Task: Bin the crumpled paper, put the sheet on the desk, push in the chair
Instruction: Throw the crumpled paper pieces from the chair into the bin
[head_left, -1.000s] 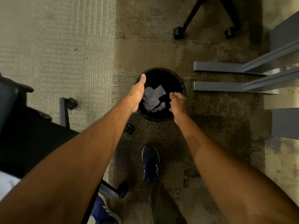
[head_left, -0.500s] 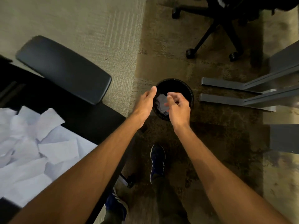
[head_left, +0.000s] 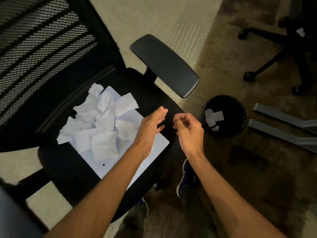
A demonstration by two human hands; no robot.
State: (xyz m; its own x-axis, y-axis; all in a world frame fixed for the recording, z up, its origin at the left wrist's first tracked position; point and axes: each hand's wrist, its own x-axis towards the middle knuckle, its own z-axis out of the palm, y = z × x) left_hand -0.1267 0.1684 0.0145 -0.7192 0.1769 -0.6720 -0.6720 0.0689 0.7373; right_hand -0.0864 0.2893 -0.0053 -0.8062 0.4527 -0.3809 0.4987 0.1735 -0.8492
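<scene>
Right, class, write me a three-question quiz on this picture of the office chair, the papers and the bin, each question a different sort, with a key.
1. True or false: the round black waste bin is empty.
2. Multiple choice: the pile of crumpled white paper lies on (a) the beige carpet, (b) the flat white sheet on the black mesh-backed office chair, (c) the chair's padded black armrest.
3. Short answer: what do the left hand and right hand hold?

Key
1. False: white crumpled scraps lie inside it.
2. b.
3. Nothing: the left is open over the sheet's edge, the right loosely curled beside it, nearer the bin.
</scene>
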